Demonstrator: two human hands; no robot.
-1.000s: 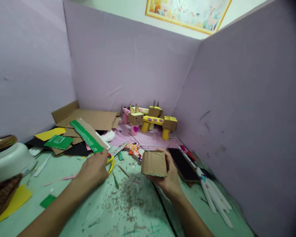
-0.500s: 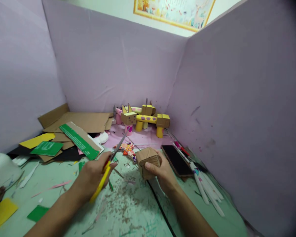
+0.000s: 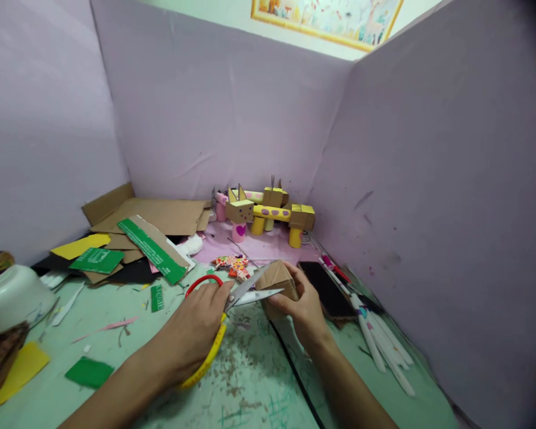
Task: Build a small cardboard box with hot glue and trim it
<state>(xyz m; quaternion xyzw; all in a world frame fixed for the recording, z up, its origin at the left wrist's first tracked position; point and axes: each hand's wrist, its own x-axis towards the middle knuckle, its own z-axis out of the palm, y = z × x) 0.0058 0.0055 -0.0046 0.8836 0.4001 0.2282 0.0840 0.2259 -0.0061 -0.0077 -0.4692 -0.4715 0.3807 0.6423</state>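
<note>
My left hand [image 3: 196, 333] grips a pair of scissors [image 3: 215, 348] with red and yellow handles. Their blades are spread and point right, lying over the near side of a small brown cardboard box [image 3: 274, 277]. That box is in my right hand [image 3: 304, 307], with the thumb on its front and the fingers behind its right side. Whether the blades touch the cardboard I cannot tell. Just beyond the box lies a flower-patterned cutout [image 3: 232, 264]. A black cable [image 3: 295, 369] runs from under the box toward me.
Cardboard animal figures [image 3: 272, 213] stand at the back. Cardboard sheets and scraps [image 3: 152, 247] pile up at the left, near a white bowl [image 3: 13, 301]. On the right lie a dark phone [image 3: 326, 289] and several white markers [image 3: 384, 339]. Lilac panels [image 3: 232, 113] enclose the table.
The scissors have opened and swung from pointing up to pointing right, and my left hand has brought them to the box. My right hand still holds the box.
</note>
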